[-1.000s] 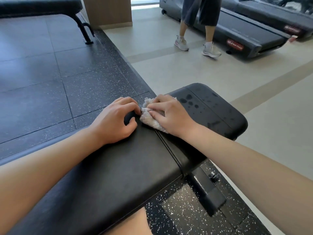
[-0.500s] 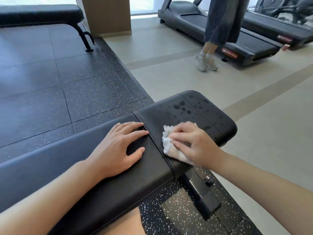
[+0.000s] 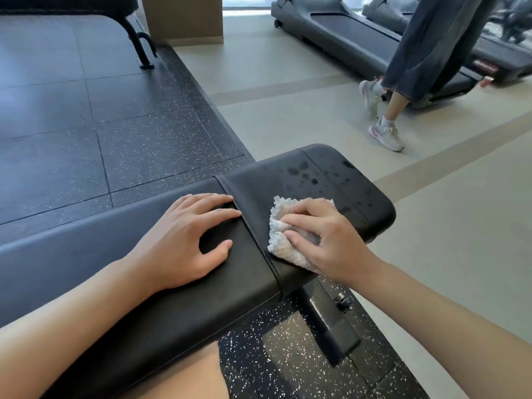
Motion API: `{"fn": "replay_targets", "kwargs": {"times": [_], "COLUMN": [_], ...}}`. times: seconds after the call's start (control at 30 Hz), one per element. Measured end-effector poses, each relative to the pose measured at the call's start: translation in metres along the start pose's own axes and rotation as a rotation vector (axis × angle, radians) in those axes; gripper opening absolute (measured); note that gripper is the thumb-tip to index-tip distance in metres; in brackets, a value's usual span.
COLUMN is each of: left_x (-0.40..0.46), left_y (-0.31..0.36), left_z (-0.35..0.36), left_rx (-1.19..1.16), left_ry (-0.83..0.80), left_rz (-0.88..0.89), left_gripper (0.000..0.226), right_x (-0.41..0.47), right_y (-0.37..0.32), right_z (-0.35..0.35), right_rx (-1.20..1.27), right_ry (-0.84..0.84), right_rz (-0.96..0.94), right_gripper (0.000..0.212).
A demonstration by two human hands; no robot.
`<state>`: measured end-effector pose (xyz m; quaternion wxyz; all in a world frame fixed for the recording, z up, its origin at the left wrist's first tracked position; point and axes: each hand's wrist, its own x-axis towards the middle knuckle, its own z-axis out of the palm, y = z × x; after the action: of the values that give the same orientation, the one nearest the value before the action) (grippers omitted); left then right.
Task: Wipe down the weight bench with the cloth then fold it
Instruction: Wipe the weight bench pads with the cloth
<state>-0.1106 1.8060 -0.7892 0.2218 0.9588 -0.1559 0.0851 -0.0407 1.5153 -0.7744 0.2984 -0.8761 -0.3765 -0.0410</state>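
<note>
**Weight bench end pad still spotted as cloth works the seam**

The weight bench (image 3: pixel 316 180) fills the frame's centre. The right hand (image 3: pixel 325 237) presses the bunched cloth (image 3: pixel 283 226) down with curled fingers; the left hand (image 3: pixel 184 240) lies spread flat. Droplets (image 3: pixel 305 175) above the cloth could be missed if strokes stay short. The cloth's underside and the bench frame are hidden.

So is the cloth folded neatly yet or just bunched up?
Bunched up. The cloth sits crumpled under the right hand on the weight bench, edges ragged, no clean fold.
</note>
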Motion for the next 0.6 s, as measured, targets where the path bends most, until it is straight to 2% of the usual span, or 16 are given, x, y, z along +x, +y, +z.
{"fn": "replay_targets", "kwargs": {"times": [0.13,0.43,0.6], "left_x": [0.0,-0.001,-0.003], "left_y": [0.001,0.007,0.011], "left_z": [0.001,-0.004,-0.007], "left_rx": [-0.002,-0.002,0.0], "left_ry": [0.007,-0.021,-0.037], "left_rz": [-0.009,-0.024,-0.032], "left_gripper": [0.051,0.052,0.051], "right_x": [-0.011,0.081,0.043], "right_y": [0.004,0.013,0.002], "right_z": [-0.005,0.013,0.01], "right_rx": [-0.023,-0.022,-0.031], "right_ry": [-0.017,-0.009,-0.003], "right_rz": [-0.019,0.089,0.068], "right_gripper": [0.022,0.027,0.03]}}
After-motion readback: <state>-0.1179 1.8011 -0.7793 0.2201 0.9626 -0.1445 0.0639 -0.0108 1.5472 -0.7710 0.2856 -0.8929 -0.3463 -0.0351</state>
